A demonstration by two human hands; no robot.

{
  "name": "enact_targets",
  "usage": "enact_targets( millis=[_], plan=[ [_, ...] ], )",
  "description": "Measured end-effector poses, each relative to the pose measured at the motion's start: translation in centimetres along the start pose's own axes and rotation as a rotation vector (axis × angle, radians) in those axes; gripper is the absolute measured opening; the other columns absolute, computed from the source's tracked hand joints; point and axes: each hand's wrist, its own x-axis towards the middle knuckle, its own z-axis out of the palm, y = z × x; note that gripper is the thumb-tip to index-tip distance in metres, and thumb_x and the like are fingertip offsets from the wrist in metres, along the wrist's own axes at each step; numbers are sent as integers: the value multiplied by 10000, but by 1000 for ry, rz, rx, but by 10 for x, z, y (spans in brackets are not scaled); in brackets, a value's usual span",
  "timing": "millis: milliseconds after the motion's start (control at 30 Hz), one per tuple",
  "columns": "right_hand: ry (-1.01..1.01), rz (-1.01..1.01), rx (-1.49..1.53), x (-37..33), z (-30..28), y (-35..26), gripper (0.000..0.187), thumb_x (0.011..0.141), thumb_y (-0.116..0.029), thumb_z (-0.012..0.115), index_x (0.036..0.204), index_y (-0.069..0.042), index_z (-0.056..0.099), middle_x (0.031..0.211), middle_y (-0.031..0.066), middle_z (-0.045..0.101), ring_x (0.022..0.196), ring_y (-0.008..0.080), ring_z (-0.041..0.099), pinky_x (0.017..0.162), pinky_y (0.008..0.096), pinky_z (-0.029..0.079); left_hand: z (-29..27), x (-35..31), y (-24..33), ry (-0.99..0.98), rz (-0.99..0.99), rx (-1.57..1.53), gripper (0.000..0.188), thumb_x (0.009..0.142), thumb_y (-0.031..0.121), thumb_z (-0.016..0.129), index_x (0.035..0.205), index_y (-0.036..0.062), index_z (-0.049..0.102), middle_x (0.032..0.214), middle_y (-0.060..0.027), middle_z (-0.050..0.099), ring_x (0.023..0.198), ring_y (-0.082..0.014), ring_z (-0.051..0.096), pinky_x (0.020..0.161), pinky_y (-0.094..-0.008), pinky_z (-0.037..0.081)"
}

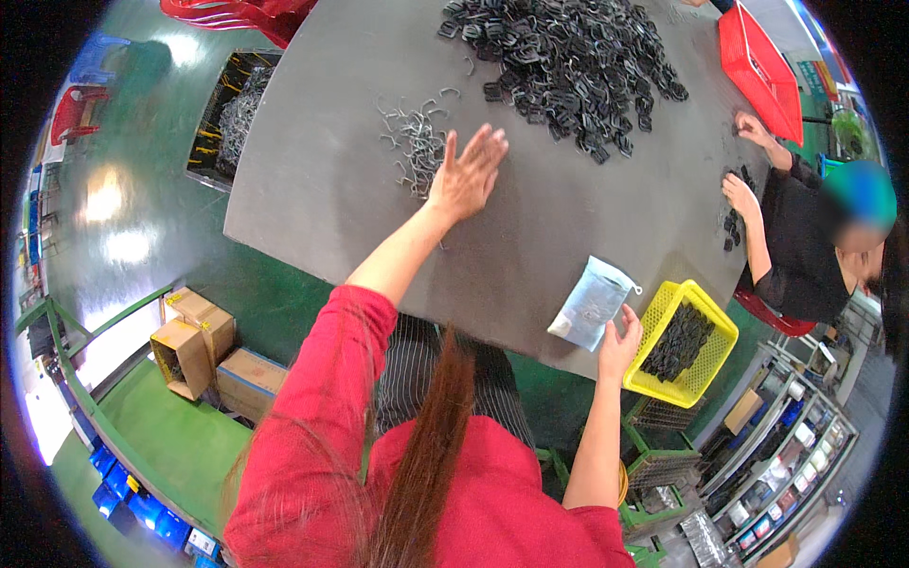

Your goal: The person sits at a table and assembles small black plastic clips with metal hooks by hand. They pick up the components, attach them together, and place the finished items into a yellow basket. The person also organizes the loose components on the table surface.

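My left hand (468, 178) is open, its fingers stretched out and nothing in it. It hovers over or rests on the grey table (331, 189), which I cannot tell, at the right edge of a loose heap of small bent metal wire hooks (414, 142). My right hand (619, 346) is at the table's near edge with its fingers apart. Its thumb side is against or just beside a light blue zip pouch (595, 301) lying flat there. Right of that hand stands a yellow plastic basket (727, 343) containing black parts (680, 343).
A large pile of black clip-like parts (578, 71) covers the table's far middle. At the right, a co-worker (805, 227) handles black pieces near a red basket (757, 71). A black crate (210, 142) of metal pieces is left of the table; cardboard boxes (251, 383) stand lower left.
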Motion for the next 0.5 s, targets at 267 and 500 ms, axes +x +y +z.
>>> enact_targets(
  millis=[267, 500],
  plan=[
    [72, 7, -12, -34, 25, -67, 361, 792, 18, 562, 1144, -62, 545, 1194, 102, 451, 1112, 223, 480, 821, 329, 508, 17, 82, -80, 54, -109, -152, 549, 912, 300, 382, 1396, 58, 293, 1478, -65, 248, 1390, -201, 157, 1091, -555, -10],
    [20, 80, 74, -73, 63, -132, 322, 795, 58, 546, 1099, -47, 572, 1201, 93, 458, 1111, 219, 498, 833, 308, 511, 9, 7, -144, 57, -224, -111, 576, 880, 285, 440, 1385, 42, 305, 1447, -89, 295, 1365, -220, 227, 1099, -547, 66]
  ],
)
